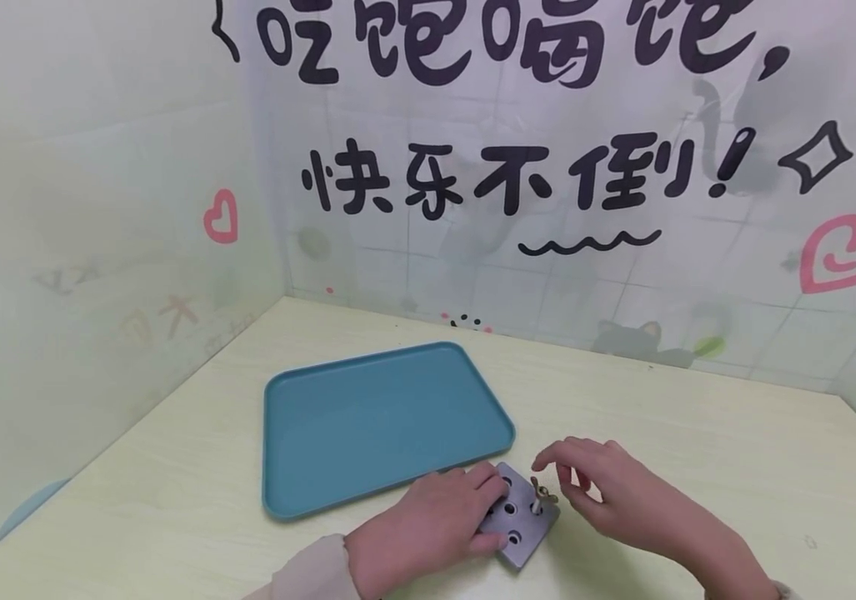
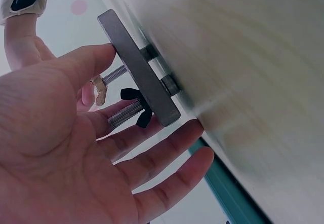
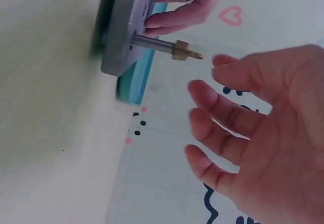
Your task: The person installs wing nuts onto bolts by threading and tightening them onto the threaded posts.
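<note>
A grey metal plate with several round holes is gripped at its left side by my left hand, the thumb at its near edge. From it stands a threaded bolt with a brass wing nut near its top. A second bolt carries a black wing nut close against the plate. Bolt heads stick out on the underside. My right hand hovers beside the brass wing nut, fingers loosely bent and apart from it in the right wrist view.
Behind the left hand lies a blue rectangular tray on the pale wooden table. Walls with printed writing and hearts enclose the table at the back and left. A blue rounded edge shows at the far left.
</note>
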The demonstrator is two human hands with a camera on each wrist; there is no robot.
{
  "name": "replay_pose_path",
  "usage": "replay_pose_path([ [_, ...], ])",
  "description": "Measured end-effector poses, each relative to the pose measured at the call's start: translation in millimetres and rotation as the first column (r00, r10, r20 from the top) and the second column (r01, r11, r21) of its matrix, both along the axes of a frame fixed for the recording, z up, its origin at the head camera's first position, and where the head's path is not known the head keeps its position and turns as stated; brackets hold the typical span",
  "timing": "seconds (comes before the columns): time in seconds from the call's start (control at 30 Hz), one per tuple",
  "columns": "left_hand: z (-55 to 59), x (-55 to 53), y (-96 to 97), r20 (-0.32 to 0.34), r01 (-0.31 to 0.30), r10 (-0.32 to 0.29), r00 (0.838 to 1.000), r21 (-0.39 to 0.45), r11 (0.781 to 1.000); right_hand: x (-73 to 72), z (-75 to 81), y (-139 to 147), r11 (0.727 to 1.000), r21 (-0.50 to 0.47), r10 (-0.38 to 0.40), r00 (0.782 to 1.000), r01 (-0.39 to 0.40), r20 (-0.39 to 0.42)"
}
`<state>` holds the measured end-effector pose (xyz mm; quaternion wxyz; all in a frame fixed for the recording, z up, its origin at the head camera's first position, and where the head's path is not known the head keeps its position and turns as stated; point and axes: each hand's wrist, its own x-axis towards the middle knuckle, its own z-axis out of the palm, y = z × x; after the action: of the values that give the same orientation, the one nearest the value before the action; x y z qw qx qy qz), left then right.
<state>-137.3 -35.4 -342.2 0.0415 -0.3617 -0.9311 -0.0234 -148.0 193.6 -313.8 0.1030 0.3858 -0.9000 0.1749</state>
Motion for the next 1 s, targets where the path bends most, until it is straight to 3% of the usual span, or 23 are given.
replay_pose_path([
  [0.1,0.2,0.0,-0.9,0.005,0.014,-0.014,1.0,0.022,1.0,0.1,2.3,3.6,0.999,0.018,0.033,0.997,-0.034,0.077],
  [0.2,0.3,-0.2,-1.4,0.023,0.025,-0.026,0.999,0.033,0.999,0.0,2.8,4.7,0.999,0.05,0.016,0.994,-0.021,0.107],
  [0.5,1.4,-0.3,0.4,0.035,0.013,-0.013,0.999,-0.009,1.0,-1.4,-0.1,2.4,0.997,0.071,-0.035,0.998,0.031,0.058],
  [0.83,2.5,0.2,-1.6,0.049,0.03,-0.031,0.998,0.016,0.999,-3.4,0.3,-1.1,0.987,0.094,-0.13,0.991,0.127,0.028],
  [1.0,2.2,0.6,-1.8,0.039,0.034,-0.036,0.999,0.035,0.999,-1.7,2.9,3.7,0.999,0.039,-0.038,0.999,0.038,0.015],
])
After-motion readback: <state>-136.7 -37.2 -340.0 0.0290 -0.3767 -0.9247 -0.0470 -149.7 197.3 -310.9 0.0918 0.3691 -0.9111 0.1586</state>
